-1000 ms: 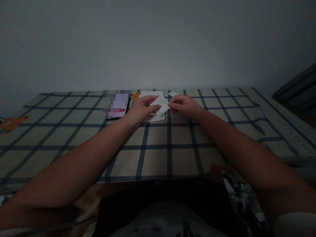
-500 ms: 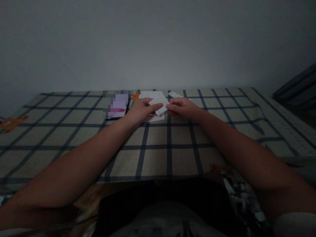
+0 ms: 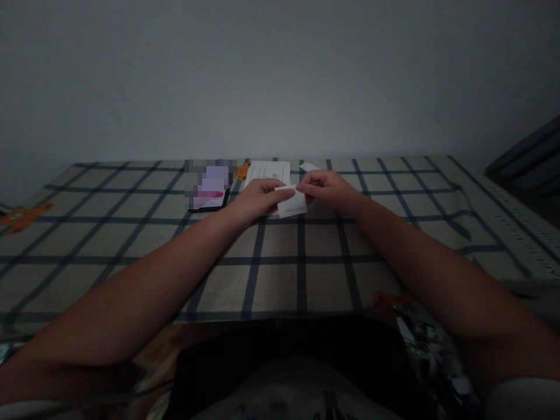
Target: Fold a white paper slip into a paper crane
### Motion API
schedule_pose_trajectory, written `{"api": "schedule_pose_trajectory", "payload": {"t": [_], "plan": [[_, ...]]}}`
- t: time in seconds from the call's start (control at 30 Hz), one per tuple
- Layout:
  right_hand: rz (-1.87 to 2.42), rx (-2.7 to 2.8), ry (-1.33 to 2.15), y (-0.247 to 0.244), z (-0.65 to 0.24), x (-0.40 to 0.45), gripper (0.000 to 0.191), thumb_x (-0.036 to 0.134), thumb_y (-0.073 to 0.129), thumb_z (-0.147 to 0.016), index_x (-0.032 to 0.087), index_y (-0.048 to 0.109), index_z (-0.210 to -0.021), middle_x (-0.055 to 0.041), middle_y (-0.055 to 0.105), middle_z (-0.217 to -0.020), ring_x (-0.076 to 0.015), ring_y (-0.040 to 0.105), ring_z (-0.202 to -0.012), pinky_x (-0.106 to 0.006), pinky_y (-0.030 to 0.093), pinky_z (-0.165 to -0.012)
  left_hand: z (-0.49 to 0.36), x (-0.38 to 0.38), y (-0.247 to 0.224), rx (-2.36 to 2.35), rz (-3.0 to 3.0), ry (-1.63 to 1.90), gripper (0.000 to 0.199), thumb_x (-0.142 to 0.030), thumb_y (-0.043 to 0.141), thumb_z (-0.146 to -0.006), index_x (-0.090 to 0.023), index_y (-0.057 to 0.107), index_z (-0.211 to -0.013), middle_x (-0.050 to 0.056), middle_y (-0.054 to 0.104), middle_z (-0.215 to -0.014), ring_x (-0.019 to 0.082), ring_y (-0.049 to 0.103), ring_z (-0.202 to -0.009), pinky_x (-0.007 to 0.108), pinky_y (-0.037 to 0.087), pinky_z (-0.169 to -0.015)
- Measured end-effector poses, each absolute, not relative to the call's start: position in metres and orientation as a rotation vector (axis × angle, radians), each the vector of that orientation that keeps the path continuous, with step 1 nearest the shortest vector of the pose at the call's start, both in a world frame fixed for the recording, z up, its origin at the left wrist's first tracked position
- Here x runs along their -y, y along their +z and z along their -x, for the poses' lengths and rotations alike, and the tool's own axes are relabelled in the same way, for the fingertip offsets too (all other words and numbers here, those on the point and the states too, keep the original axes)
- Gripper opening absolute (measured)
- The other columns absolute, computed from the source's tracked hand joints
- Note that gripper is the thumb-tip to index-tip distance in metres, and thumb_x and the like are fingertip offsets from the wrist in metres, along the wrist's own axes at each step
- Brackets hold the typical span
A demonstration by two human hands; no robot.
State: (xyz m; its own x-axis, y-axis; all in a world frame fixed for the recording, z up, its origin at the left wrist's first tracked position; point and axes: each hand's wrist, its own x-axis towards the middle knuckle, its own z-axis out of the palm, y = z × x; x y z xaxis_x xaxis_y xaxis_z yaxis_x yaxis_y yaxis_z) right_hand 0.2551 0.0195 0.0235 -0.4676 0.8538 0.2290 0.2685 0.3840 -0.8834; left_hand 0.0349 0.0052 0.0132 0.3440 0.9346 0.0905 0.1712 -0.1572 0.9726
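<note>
holding is shared by both hands. small white paper [image 3: 293,205] is held up near the far side of the table, just in front of printed sheet [image 3: 269,170], over checked tablecloth [image 3: 280,289]. by left hand [image 3: 259,197] it's pinched at the upper left: thumb is laid flat on the face, the other fingers are mostly hidden behind. by right hand [image 3: 328,188] the upper right corner seems to be caught, thumb and index closed narrow; exact contact can't be made out. white strip [image 3: 309,167] is seen just beyond the right hand, phone [image 3: 210,198] is placed off to the left.

handling, as judged: next to no weight is to be expected. sheet looks thin, so it's easily bent, creased by a hard thumb, or torn if the corners are pulled apart. whether it's folded or single can't be told. slip is rated low if fingers are dry; more is risked from crumpling than from dropping. best held by opposite edges or corners, pads pressed flat, force kept light. the middle is better left unpressed, since it's poorly supported there. if one side is let go, the free side may be left drooping, so a broad pinch is preferred over a fingertip one.
</note>
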Motion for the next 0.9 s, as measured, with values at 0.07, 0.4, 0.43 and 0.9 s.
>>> {"api": "schedule_pose_trajectory", "payload": {"t": [0.07,0.4,0.43,0.9], "plan": [[0.968,1.982,1.048,0.0248,-0.2545,-0.0174,0.031,0.043,0.071,-0.086,0.018,0.061,-0.072,-0.0002,0.062,-0.066,-0.0126,0.057,-0.065,-0.026,0.046,-0.062,-0.0351,-0.0061,0.0123,-1.014,-1.564,0.975,0.035,-0.050,0.079,-0.077,-0.016,0.077,-0.085,0.006,0.071,-0.072,0.015,0.063,-0.062,0.027,0.049,-0.058],[0.956,2.032,1.048,0.0237,-0.2545,-0.0171,0.036,0.050,0.069,-0.085,0.017,0.062,-0.073,0.0028,0.056,-0.064,-0.0099,0.046,-0.060,-0.025,0.036,-0.058,-0.0359,-0.0044,0.0172,-1.043,-1.616,1.107,0.031,-0.045,0.080,-0.076,-0.015,0.075,-0.080,0.003,0.071,-0.073,0.012,0.061,-0.066,0.024,0.048,-0.062],[0.951,2.014,1.035,0.0230,-0.2544,-0.0178,0.035,0.049,0.070,-0.084,0.017,0.062,-0.074,0.0027,0.056,-0.066,-0.0104,0.046,-0.062,-0.025,0.036,-0.059,-0.0359,-0.0050,0.0169,-1.049,-1.609,1.094,0.030,-0.044,0.080,-0.076,-0.015,0.074,-0.079,0.003,0.071,-0.072,0.012,0.061,-0.064,0.024,0.048,-0.061],[0.981,1.959,1.003,0.0223,-0.2510,-0.0181,0.030,0.046,0.073,-0.077,0.016,0.067,-0.076,-0.0014,0.064,-0.072,-0.0133,0.053,-0.067,-0.026,0.039,-0.060,-0.0369,-0.0060,0.0173,-1.047,-1.622,0.961,0.023,-0.032,0.083,-0.074,-0.018,0.066,-0.080,0.000,0.066,-0.067,0.011,0.061,-0.057,0.024,0.051,-0.056]]}}
